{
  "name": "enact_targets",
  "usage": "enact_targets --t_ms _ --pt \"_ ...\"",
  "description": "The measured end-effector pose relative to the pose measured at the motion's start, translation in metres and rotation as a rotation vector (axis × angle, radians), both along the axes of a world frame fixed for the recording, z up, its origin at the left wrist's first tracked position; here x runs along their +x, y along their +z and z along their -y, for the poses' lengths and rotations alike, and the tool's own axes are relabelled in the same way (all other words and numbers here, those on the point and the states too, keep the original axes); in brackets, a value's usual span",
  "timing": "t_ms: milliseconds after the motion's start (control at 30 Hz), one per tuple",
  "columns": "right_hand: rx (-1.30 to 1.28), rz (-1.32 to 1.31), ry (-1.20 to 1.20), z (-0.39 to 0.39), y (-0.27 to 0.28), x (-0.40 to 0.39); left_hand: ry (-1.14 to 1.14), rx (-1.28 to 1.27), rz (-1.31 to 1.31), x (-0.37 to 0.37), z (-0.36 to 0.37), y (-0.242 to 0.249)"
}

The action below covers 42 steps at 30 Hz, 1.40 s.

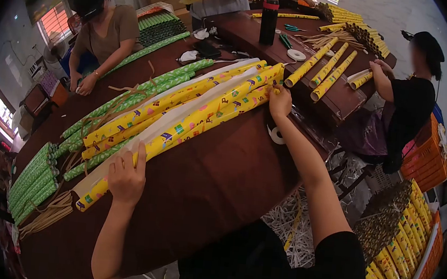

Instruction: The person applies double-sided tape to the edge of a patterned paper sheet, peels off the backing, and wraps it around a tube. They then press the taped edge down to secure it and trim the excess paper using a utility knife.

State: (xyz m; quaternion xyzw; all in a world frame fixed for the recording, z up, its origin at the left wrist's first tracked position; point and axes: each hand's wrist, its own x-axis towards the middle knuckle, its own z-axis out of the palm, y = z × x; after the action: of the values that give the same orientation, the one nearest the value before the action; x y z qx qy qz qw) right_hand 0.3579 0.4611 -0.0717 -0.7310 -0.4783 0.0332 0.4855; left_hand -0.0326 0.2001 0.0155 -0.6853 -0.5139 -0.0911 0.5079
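A long yellow printed paper roll [187, 129] with a white edge is held across the brown table [219, 179]. Its left end is gripped by the half-curled left hand [126, 177], its right end by the curled right hand [281, 102]. Green patterned paper tubes [188, 71] are laid beyond.

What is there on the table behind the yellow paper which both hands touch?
Behind the yellow paper lie yellow rolls and green rolls; the tabletop directly under them is covered, not visible.

Strips [52, 214] left of nearest roll [189, 128] — bottle [268, 23] behind it.
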Motion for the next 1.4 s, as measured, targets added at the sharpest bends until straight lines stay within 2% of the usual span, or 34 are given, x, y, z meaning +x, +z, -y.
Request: enact_targets --t_ms 1000,1233,1300,1400 --pt "-0.018 0.057 -0.025 -0.006 -0.007 -0.003 0.012 0.018 -0.023 -0.003 -0.004 0.005" --pt "-0.023 0.032 0.008 0.0 -0.004 -0.003 0.052 0.018 0.08 -0.002 0.0 0.013" --pt "-0.018 0.024 0.01 0.0 -0.002 -0.004 -0.003 0.006 0.102 -0.001 0.001 0.02" --pt "-0.025 0.004 0.019 -0.002 0.0 -0.005 -0.005 -0.022 0.041 -0.008 0.009 0.028"
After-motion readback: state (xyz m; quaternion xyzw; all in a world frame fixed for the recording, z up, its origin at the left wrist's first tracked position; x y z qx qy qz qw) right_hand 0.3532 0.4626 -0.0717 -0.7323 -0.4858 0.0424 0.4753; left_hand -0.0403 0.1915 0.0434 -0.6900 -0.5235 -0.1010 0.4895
